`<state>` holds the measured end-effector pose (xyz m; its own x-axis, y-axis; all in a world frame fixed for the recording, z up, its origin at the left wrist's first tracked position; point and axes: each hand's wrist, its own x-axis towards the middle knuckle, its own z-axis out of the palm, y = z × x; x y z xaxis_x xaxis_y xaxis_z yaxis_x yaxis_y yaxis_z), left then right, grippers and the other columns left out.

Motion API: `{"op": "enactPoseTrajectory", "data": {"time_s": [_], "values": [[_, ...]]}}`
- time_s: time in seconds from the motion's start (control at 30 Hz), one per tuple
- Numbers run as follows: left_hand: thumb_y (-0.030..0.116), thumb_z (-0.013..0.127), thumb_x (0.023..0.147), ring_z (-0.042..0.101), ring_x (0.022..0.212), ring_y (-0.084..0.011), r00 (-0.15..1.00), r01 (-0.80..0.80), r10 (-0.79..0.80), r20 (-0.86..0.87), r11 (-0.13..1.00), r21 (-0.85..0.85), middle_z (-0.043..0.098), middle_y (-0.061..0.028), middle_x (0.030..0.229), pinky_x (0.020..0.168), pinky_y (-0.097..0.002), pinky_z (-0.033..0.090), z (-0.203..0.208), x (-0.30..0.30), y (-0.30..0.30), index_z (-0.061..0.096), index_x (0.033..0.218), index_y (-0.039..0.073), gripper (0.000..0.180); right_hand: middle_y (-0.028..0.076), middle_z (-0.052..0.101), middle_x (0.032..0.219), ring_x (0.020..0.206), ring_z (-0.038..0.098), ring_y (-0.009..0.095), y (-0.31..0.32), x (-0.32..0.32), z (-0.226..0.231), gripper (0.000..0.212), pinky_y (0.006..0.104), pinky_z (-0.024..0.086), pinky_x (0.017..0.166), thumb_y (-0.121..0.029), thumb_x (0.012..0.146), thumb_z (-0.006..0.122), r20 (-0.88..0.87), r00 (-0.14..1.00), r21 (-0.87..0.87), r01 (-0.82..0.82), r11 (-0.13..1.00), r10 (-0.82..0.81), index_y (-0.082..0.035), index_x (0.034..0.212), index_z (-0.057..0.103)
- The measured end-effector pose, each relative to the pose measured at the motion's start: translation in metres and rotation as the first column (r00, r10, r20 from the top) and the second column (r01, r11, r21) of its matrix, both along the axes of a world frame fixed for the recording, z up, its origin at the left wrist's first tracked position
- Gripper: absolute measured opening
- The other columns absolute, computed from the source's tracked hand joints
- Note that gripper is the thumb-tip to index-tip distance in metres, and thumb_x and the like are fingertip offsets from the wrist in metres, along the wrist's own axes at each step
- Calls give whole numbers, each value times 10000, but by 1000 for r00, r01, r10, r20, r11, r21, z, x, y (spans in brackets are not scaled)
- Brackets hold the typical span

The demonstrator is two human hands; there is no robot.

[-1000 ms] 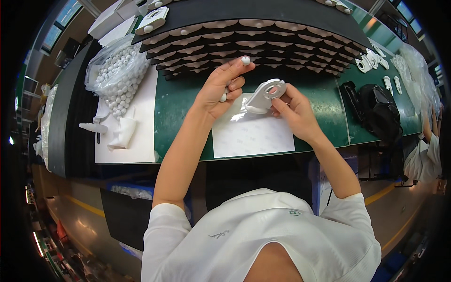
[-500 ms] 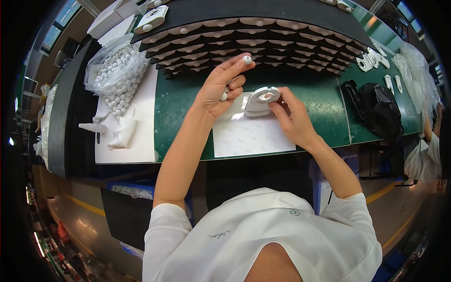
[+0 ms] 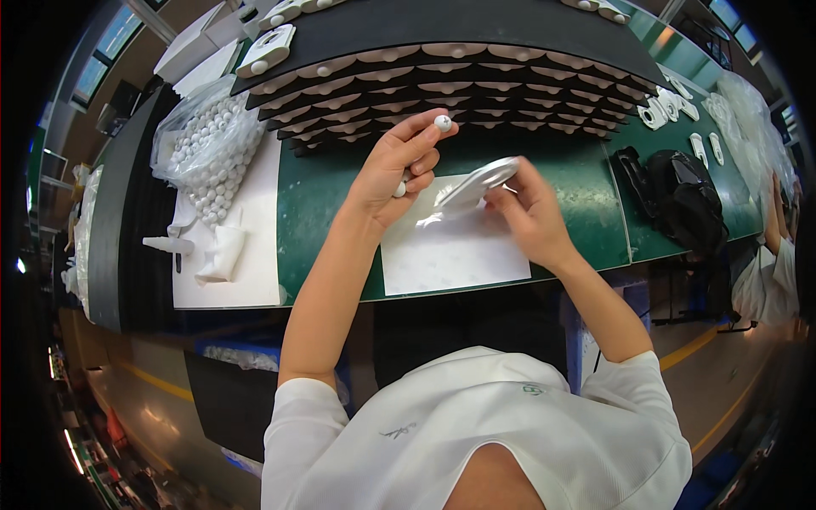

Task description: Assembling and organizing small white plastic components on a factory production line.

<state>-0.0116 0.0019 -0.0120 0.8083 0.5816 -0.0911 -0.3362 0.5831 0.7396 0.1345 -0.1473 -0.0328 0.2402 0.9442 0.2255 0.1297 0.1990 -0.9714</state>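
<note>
Between the thumb and forefinger of my left hand [image 3: 393, 166] is a small white ball [image 3: 443, 123] with a mark on its face. Another white ball [image 3: 399, 189] is tucked in the curled fingers of that hand. My right hand [image 3: 537, 219] pinches the upper end of a white plastic part [image 3: 476, 183], a flat rounded piece that is tilted and partly blurred. The part is above a white sheet [image 3: 459, 259] on the green table. Left hand and plastic part are apart.
Stacked black trays [image 3: 476, 25] holding white parts with balls stand at the back. A clear bag of white balls [image 3: 212, 144] and a white bottle [image 3: 170, 245] are at left. A black bag [image 3: 684, 200] and loose white parts [image 3: 667, 106] lie at right.
My right hand has tipped the white plastic part so it shows more edge-on. My left hand has moved slightly down and left, still with its balls.
</note>
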Motion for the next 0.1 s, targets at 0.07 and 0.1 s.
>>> {"op": "enactPoseTrajectory", "data": {"time_s": [0.07, 0.1], "values": [[114, 627, 880, 369, 563, -27, 998, 20, -14, -64, 995, 94, 605, -81, 1072, 398, -137, 287, 1, 0, -2, 547, 1184, 52, 320, 70, 583, 1043, 942, 573, 189, 2, 11, -3, 236, 333, 469, 853, -120, 931, 545, -315, 949, 23, -20, 1000, 26, -91, 1159, 491], [125, 621, 885, 359, 558, -28, 992, 38, -18, -123, 987, 158, 606, -84, 1092, 396, -132, 287, 2, 0, -4, 523, 1220, 70, 353, 74, 570, 1109, 992, 571, 198, 3, 15, -5, 280, 362, 458, 911, -162, 937, 556, -471, 882, 37, -15, 999, 30, -114, 1198, 470]]}}
